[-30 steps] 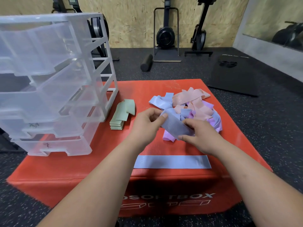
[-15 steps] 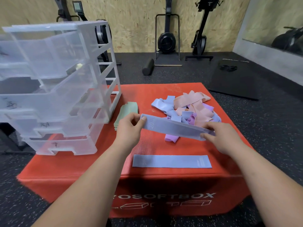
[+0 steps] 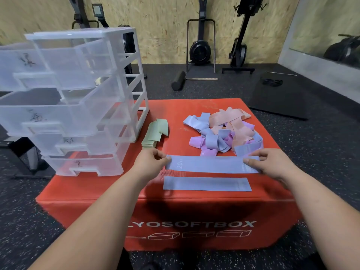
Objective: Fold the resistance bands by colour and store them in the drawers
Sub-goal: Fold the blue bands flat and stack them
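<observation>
A blue-grey flat fabric resistance band [image 3: 212, 164] is now pulled out to its full length between the two hands, where half a second ago it was slanting in the air above the pile and a second ago it was a bunched loop being worked free of the tangle. The left hand [image 3: 150, 162] pinches its left end between thumb and fingers, beside a printed "20" mark, and the right hand [image 3: 266, 162] pinches its right end with the thumb laid on top. The band lies level and parallel to a second blue-grey band [image 3: 206, 184] that rests flat near the front edge of the red padded box top [image 3: 109, 190], just beyond it; whether the held band already touches the box top or hovers a little above it cannot be told from this angle. This suggests the blue bands are being straightened and gathered before folding. Behind the hands sits the loose pile of blue, pink and purple bands [image 3: 226, 131], not yet sorted, and a stack of folded pale-green bands [image 3: 153, 135] lies close to the clear plastic drawer unit [image 3: 78, 98], whose drawers stand pulled out. Judging by that, green is folded but not stored, blue is under way, and pink and purple remain.
</observation>
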